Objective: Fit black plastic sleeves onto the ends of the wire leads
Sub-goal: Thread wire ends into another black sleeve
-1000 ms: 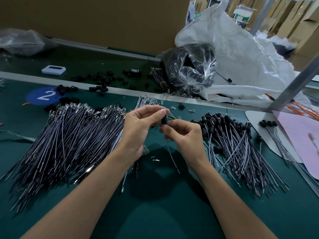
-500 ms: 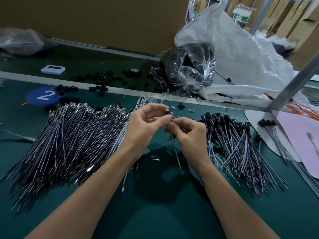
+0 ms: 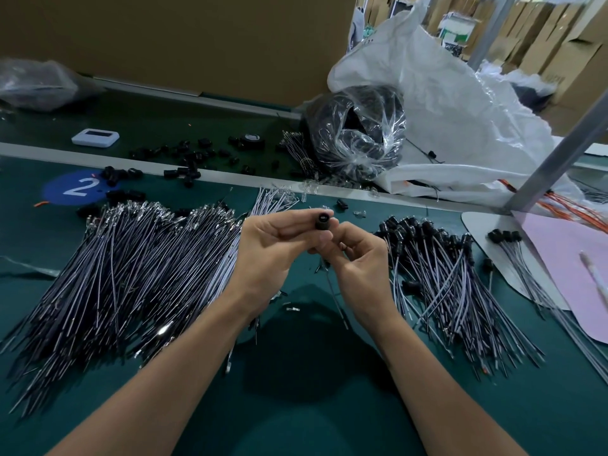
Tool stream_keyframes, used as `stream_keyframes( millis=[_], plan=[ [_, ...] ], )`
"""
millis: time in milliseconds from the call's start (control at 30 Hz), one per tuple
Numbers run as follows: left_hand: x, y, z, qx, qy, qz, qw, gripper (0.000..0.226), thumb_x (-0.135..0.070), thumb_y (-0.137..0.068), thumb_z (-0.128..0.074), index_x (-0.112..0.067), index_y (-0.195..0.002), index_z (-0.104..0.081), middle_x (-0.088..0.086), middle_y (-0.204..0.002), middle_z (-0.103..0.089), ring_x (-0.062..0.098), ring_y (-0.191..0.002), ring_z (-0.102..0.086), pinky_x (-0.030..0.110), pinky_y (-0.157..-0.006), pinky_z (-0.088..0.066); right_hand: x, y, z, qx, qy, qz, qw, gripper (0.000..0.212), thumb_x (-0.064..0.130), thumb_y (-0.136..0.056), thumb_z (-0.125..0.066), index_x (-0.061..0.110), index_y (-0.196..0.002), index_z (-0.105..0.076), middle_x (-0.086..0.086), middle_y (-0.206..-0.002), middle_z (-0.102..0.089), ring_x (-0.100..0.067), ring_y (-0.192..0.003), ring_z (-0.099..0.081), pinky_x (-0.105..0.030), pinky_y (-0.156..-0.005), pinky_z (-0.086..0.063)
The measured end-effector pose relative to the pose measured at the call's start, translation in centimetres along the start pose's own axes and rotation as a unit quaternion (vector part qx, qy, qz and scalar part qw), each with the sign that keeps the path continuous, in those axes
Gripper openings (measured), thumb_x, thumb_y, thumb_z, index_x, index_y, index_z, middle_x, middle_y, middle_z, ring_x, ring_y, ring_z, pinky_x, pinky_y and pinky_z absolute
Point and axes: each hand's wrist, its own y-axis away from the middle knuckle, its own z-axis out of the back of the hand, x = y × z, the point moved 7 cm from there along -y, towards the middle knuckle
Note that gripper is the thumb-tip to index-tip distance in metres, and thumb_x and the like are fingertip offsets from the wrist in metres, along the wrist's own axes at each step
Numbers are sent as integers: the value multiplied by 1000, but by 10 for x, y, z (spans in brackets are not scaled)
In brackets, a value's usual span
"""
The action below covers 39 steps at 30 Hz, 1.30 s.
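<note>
A black plastic sleeve (image 3: 322, 220) stands upright between both hands, its open end facing up. My left hand (image 3: 269, 248) pinches it from the left with thumb and fingers. My right hand (image 3: 357, 258) pinches a thin wire lead (image 3: 336, 297) just under the sleeve; the lead hangs down toward the green mat. A big pile of bare wire leads (image 3: 131, 268) lies to the left. A pile of leads with sleeves fitted (image 3: 441, 271) lies to the right.
Loose black sleeves (image 3: 187, 159) are scattered along the back strip, near a white device (image 3: 95, 138). A clear bag of black parts (image 3: 357, 136) and a white sack (image 3: 460, 120) stand behind. A pink sheet (image 3: 572, 268) and a metal post (image 3: 556, 153) are at right.
The sleeve has come up above the fingertips with its open end now visible. Both hands stay close together and have shifted slightly right.
</note>
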Motion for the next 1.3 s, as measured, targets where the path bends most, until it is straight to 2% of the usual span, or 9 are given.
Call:
stream_keyframes(
  millis=[200, 367, 533, 733, 933, 1100, 1167, 1233, 1300],
  plan=[
    [-5, 1, -1, 7, 2, -12, 1000, 34, 3, -64, -73, -2, -98, -72, 13, -89, -76, 23, -85, -73, 23, -76, -56, 4, 1, -3, 9, -12, 14, 1000, 12, 18, -88, -66, 14, -78, -69, 10, -70, -64, -12, -69, -53, -40, -66, -43],
    [-4, 1, 0, 4, 11, -19, 1000, 31, 0, -65, -75, -2, -96, -75, 17, -90, -75, 30, -86, -73, 30, -80, -57, 3, 2, -3, 3, -16, 20, 1000, 15, 15, -88, -67, 2, -83, -69, -11, -76, -67, -28, -72, -58, -59, -70, -47],
    [-3, 0, 1, -10, 36, -7, 999, 26, -3, -66, -76, -8, -91, -78, 14, -88, -76, 26, -82, -74, 31, -79, -58, 0, 4, -7, 2, -36, 12, 999, 5, 12, -84, -69, 7, -84, -69, -12, -76, -67, -28, -71, -56, -57, -70, -46],
    [0, 1, 1, -39, 46, 18, 998, 22, -11, -65, -77, -10, -87, -78, 12, -84, -76, 22, -78, -73, 34, -80, -57, -1, 5, -12, 4, -48, 11, 999, 8, 12, -82, -71, 9, -75, -69, -8, -72, -67, -35, -69, -59, -61, -68, -47],
    [9, 1, 9, -70, 58, 67, 994, 20, -18, -62, -77, -14, -82, -79, 11, -82, -76, 20, -77, -73, 27, -74, -59, 3, 5, -15, 10, 23, 5, 1000, 14, 14, -82, -71, 15, -68, -69, 2, -64, -65, -29, -62, -57, -53, -61, -45],
    [23, -7, 29, -111, 121, 143, 976, 14, -10, -68, -72, -6, -81, -75, 8, -76, -74, 10, -52, -64, 17, -46, -50, 4, -3, -4, 33, 69, -56, 995, 48, 49, -90, -59, 15, -57, -68, -5, -56, -67, -17, -46, -60, -30, -50, -48],
    [27, -9, 32, -100, 97, 170, 975, 14, -8, -67, -73, -5, -80, -76, 11, -75, -74, 9, -43, -57, 15, -40, -45, -4, -23, 21, -14, 169, -77, 982, 37, 38, -93, -62, 13, -69, -73, -2, -62, -70, -15, -57, -66, -26, -58, -53],
    [32, -7, 31, -78, 61, 199, 975, 25, -8, -64, -74, -1, -88, -72, 14, -76, -74, 9, -36, -52, 15, -39, -45, -13, -52, 43, -33, 294, -97, 950, 15, 18, -93, -63, 11, -87, -75, -2, -79, -74, -18, -75, -69, -36, -76, -58],
    [35, -5, 29, -57, -1, 217, 975, 35, -13, -62, -76, 0, -94, -69, 15, -79, -75, 9, -35, -51, 15, -40, -46, -24, -80, 54, -22, 369, -123, 921, 21, 4, -93, -56, 11, -102, -74, -6, -98, -73, -19, -92, -67, -37, -90, -55]
  ],
)
